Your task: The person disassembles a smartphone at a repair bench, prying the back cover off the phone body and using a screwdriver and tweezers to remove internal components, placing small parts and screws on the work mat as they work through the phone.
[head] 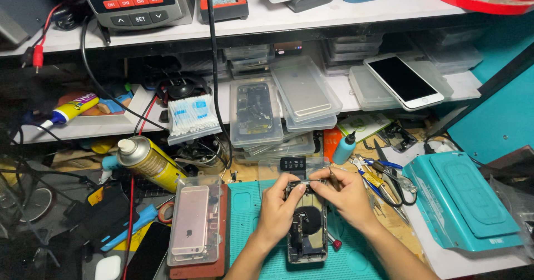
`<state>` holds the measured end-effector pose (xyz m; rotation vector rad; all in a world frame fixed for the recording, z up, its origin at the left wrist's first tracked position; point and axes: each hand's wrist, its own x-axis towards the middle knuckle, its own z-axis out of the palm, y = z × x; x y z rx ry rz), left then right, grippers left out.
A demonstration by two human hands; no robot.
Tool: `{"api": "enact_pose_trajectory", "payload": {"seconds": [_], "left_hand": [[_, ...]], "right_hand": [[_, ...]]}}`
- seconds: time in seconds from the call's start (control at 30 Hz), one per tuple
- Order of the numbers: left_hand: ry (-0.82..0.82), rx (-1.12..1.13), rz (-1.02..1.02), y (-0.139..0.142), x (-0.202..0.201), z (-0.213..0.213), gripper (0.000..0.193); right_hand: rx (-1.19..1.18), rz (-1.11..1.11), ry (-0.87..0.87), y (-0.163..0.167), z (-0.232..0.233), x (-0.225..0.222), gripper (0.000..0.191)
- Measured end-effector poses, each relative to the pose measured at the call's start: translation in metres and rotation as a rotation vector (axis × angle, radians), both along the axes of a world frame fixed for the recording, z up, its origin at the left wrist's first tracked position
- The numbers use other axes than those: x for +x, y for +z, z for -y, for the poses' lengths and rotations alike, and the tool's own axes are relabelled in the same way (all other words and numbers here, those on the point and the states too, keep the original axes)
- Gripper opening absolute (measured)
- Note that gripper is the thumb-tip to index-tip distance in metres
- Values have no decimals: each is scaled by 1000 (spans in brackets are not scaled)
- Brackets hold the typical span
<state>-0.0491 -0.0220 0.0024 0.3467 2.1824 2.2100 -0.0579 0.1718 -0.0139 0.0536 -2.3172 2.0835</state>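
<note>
An opened phone (306,233) lies flat on a teal work mat (245,213), its back shell facing up with the inner parts and a round black coil showing. The left hand (276,207) rests on the phone's upper left corner, fingers curled together against its top edge. The right hand (346,195) sits on the upper right corner, thumb and forefinger pinched on a thin metal tool (317,180) that lies across the top of the phone; how firmly the tool is gripped cannot be told. Just left of the phone, a pink phone (190,219) lies in a clear plastic case (196,220) on a reddish-brown pad (222,224). A yellow spray can (151,162) lies tilted behind that case. A small blue bottle (344,148) with a black tip stands just behind the right hand, and tweezers and cutters (384,174) lie scattered to its right. Further right sits a teal machine (464,202) with a flat pad on top. On the shelf behind, a white phone (404,81) with a dark screen leans on clear boxes, and a pack of cotton swabs (192,116) rests near black cables.
</note>
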Motion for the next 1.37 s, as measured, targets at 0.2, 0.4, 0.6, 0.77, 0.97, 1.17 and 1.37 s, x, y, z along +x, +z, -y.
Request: {"api": "enact_pose_trajectory", "payload": {"seconds": [0.2,0.4,0.6,0.77,0.97,1.17,1.37], "left_hand": [[13,-99,-45,9,3,1,12],[53,-83,-46,8,6,-3,13],[-19,-59,-12,-2,-1,5,14],[-154,257,132,-15,-7,6,15],[-110,301,183,-22,-9,6,23],[17,-238,62,-1,-12,15,24],[-102,-402,-195,26,-18,17,26]], "right_hand": [[18,-32,30,7,4,1,13],[90,-150,-10,8,13,6,11],[144,-185,91,16,8,7,17],[6,-145,82,10,5,-1,15],[223,-211,-45,16,7,0,13],[394,-314,56,24,0,-5,17],[218,120,342,1,-29,-14,18]]}}
